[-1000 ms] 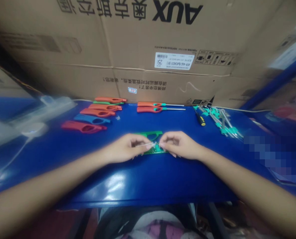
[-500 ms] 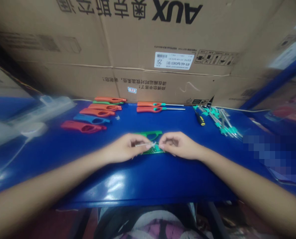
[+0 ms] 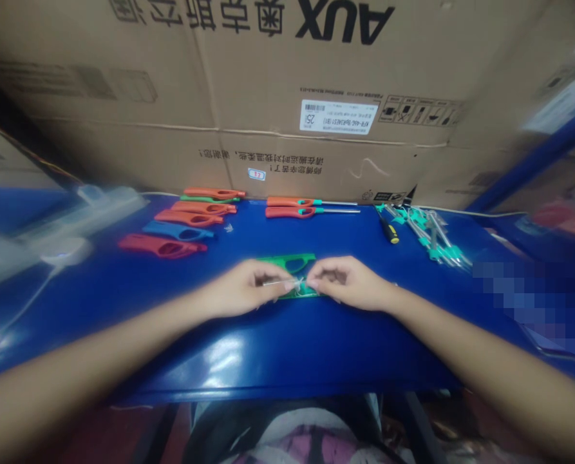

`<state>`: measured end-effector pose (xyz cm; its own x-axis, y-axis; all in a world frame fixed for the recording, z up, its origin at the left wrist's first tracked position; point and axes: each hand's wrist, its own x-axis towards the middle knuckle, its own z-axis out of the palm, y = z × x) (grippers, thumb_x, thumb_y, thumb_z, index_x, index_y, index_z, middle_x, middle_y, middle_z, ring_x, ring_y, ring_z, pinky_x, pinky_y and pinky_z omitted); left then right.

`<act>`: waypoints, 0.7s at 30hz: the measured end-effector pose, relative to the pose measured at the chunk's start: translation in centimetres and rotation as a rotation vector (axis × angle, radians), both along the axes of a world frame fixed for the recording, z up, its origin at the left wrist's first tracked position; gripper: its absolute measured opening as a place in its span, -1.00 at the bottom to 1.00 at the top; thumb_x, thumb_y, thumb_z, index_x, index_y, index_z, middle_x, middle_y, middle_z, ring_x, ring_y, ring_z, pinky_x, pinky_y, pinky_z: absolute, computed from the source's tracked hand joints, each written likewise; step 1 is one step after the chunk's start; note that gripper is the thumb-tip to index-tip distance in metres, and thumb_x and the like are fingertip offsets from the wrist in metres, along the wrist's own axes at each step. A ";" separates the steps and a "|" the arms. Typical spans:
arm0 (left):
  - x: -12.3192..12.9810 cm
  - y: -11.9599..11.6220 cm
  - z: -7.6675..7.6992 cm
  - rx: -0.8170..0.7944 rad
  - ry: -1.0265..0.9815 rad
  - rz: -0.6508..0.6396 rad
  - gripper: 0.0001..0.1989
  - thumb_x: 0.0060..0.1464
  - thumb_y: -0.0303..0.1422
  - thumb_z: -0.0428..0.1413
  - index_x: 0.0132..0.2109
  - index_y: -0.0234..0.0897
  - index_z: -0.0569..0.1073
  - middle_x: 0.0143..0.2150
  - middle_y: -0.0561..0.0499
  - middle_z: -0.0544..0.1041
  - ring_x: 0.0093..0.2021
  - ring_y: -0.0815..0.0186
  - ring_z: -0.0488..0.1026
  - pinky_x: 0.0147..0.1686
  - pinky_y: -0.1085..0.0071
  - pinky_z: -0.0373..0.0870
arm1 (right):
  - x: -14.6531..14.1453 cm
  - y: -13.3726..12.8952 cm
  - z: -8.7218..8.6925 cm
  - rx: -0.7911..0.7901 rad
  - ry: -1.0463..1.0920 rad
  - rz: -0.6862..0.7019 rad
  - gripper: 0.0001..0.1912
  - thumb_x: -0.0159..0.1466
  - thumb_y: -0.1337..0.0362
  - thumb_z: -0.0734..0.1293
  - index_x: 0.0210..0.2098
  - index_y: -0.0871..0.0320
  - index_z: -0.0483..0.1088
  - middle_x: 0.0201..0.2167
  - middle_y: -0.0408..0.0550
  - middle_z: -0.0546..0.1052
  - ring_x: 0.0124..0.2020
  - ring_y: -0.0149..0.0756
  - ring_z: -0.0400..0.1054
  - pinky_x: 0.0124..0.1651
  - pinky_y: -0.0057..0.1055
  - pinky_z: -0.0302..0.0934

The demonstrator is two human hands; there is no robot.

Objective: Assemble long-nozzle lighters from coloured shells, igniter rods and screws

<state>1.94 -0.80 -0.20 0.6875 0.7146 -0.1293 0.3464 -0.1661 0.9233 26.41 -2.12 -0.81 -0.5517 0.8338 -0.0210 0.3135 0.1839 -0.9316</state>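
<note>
Works low over the blue table (image 3: 277,351), both forearms angled inward, hands nearly meeting at mid-table. With the left hand (image 3: 243,288), pinches a slim rod (image 3: 272,281) between thumb and forefinger; grip closed, rod pointing toward the other hand. At the rod's inner end, a small pale cluster (image 3: 298,282) with thin wires (image 3: 302,294) trailing beneath it. Brings the right hand (image 3: 352,282) just beside that cluster, fingers curled, thumb and fingertips close together; cannot tell whether anything is held there, too small and soft to read.

Directly under both hands: an open green shell (image 3: 308,259), flat on the table, partly covered by fingers, with an oval opening on its far side.

To the left, toward the back: a loose stack of handle pieces in orange, green, blue and red, including a blue handle (image 3: 181,232) and a red handle (image 3: 162,247) nearest the front. Just beside them, a few tiny metal bits (image 3: 228,228). Behind the hands, two orange-red lighters (image 3: 290,212) side by side, metal tubes pointing right. Farther right, a black-and-yellow screwdriver (image 3: 390,232) near a pile of metal tubes with teal fittings (image 3: 432,237). At the back, a large cardboard carton (image 3: 258,77) with inverted print.
</note>
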 end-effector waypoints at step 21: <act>0.4 -0.4 -0.9 0.039 -0.063 0.025 -0.66 0.21 -0.16 0.16 -0.14 -0.36 0.65 -0.41 0.03 0.52 -0.43 0.40 0.29 -0.43 0.52 0.22 | -0.2 -0.2 -0.3 0.033 0.059 -0.070 -0.65 0.26 0.03 0.40 -0.29 0.24 0.50 -0.54 -0.16 0.43 -0.59 -0.51 0.19 -0.52 -0.50 0.10</act>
